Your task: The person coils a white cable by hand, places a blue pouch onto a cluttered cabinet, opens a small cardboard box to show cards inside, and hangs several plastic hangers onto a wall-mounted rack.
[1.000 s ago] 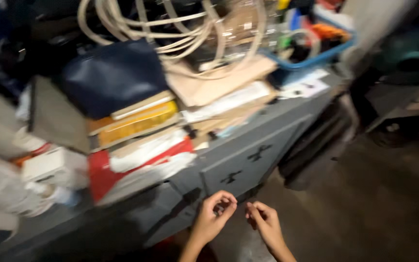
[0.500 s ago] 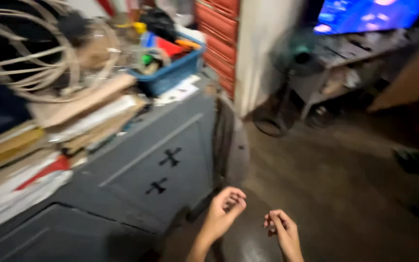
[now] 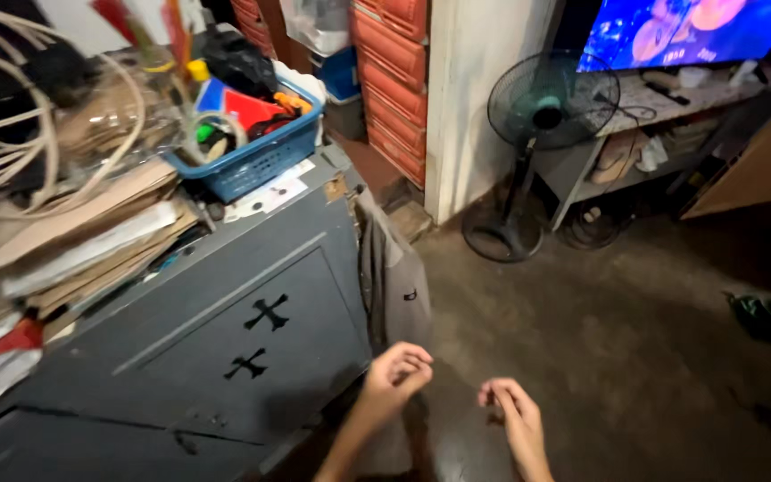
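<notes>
Nearest us, our left hand has its grip curled nearly closed, thumb to fingertips; whether something small is pinched there we cannot tell. Our right hand curls loosely on nothing visible. Both hover over the floor, just beside the grey cabinet and the grey cloth hanging at its corner. Keeping the fingertips steady and close seems wise. Farther off stand a blue basket and a fan.
</notes>
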